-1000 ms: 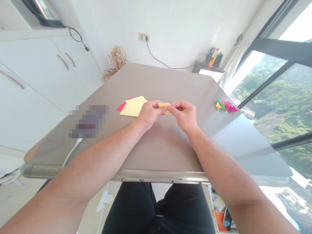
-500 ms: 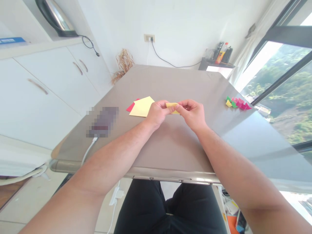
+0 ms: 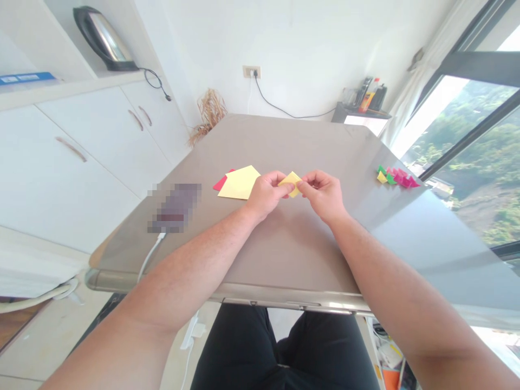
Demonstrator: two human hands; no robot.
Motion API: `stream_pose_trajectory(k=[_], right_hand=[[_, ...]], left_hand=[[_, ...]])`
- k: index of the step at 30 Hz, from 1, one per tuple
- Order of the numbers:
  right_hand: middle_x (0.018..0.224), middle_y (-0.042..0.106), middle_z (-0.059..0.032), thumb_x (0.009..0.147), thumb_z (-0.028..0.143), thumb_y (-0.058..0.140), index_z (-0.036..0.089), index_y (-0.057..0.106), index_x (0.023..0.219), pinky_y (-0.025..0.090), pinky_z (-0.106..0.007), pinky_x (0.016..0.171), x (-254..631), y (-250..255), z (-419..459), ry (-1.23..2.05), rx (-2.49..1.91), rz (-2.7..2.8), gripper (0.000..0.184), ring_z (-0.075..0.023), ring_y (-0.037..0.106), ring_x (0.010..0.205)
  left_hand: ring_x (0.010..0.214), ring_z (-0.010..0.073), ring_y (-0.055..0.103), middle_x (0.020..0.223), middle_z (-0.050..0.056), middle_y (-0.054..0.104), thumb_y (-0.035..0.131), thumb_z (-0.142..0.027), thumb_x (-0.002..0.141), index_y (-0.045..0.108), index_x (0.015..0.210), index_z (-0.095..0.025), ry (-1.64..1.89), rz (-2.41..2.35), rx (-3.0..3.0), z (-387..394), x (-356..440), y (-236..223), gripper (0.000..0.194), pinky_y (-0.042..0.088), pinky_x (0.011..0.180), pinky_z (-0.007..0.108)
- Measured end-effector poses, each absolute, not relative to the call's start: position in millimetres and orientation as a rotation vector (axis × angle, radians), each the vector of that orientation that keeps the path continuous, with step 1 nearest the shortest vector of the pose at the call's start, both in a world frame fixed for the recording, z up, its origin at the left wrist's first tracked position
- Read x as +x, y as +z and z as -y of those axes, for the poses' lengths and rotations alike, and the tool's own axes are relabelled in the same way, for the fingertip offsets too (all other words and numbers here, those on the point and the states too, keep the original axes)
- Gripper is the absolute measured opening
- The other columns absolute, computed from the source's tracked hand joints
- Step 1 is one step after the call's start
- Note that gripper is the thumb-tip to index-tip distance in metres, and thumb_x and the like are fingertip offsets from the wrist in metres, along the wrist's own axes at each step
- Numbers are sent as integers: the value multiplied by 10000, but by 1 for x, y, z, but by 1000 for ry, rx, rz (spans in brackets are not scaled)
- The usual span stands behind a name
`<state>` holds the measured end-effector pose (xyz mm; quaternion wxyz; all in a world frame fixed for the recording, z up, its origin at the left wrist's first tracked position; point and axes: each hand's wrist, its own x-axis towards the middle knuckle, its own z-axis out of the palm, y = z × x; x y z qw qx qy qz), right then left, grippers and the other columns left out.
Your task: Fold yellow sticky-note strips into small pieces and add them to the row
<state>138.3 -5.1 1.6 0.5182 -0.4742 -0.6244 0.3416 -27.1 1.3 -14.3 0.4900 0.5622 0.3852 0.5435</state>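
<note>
A small folded piece of yellow paper [image 3: 292, 183] is held above the table, turned like a diamond. My left hand [image 3: 268, 194] pinches its left corner between thumb and fingers. At the right corner my right hand [image 3: 323, 194] pinches it in the same way. Left of my left hand lie flat yellow sheets [image 3: 239, 182], with a red sheet [image 3: 221, 182] showing from under their left side. Far to the right stands a row of small folded paper pieces [image 3: 398, 177] in green, yellow and pink.
A blurred-out phone-like object [image 3: 174, 208] with a white cable [image 3: 150, 254] lies on the table [image 3: 280, 244] at left. Cabinets [image 3: 89, 141] flank the left side, with a kettle [image 3: 106, 40] above. Bottles [image 3: 369, 96] stand on a small black stand beyond the far right corner.
The yellow paper has been turned from a narrow strip shape to a diamond facing me. Both hands stay near the same place. The whole view has tilted slightly.
</note>
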Motion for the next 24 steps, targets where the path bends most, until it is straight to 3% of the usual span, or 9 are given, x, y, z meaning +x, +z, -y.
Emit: stream_pose_trajectory(k=[6,10,12,16,24], right_hand=[[600,546,32,729,346,701,203,606,640,332,-273,525,138,4,8,904,-1258,1633,193,-109,439,560],[601,521,36,745,392,705,200,578,615,327,-275,547,138,3,8,896,-1230,1609,265,-105,417,571],[596,511,39,750,385,698,199,569,608,324,-275,547,138,2,8,871,-1226,1571,267,-103,403,567],[599,536,36,742,388,708,204,578,621,318,-278,533,139,1,6,883,-1235,1545,256,-103,395,546],[572,526,40,725,359,704,210,558,603,312,-274,520,136,3,8,915,-1239,1593,242,-102,396,531]], left_hand=[[732,147,631,788,-3,695,806,-286,695,659,823,-190,1369,-941,1284,-5,-32,-13,217,496,735,311],[798,183,688,873,29,750,816,-275,708,672,1117,-215,1335,-907,1293,-3,-33,-11,438,524,803,355],[841,200,701,927,51,758,819,-309,719,669,1171,-213,1330,-913,1243,-3,-33,-10,485,536,798,365],[838,186,681,911,63,745,824,-385,718,741,910,-172,1403,-944,1172,-6,-32,-12,298,531,789,347],[683,141,592,692,1,666,813,-357,711,738,724,-196,1438,-988,1215,-8,-34,-11,178,484,692,312]])
